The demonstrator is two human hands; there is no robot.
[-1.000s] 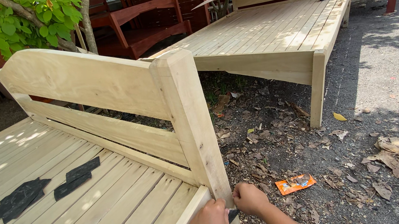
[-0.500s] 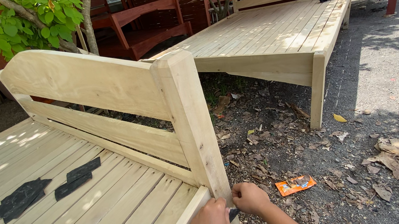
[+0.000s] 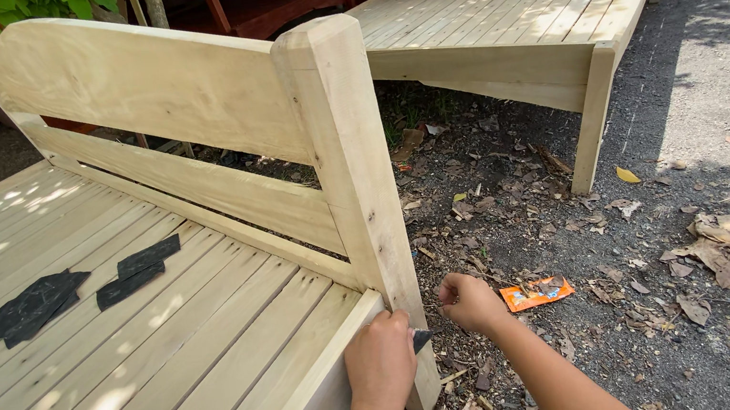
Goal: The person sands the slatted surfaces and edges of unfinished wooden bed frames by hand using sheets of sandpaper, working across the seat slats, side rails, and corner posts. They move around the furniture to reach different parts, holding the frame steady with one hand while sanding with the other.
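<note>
At the near corner of the unpainted wooden bed frame (image 3: 216,372), both hands are working against the corner post (image 3: 359,196). Left hand (image 3: 379,362) is pressing on the inner face of the post low down, fingers curled together on a small dark sheet, likely sandpaper (image 3: 421,338), whose tip is poking out between hand and post. Right hand (image 3: 471,302) is sitting just beside the outer face of the post, fingers curled shut; whether it is pinching the sheet cannot be told. Further in on the slats, toward the left edge of the bed, two loose dark sheets (image 3: 75,295) are lying side by side. On the ground right of the post, an orange wrapper (image 3: 537,293) is lying among dry leaves. Beyond, a second unpainted bed frame (image 3: 528,7) is standing well apart.
</note>
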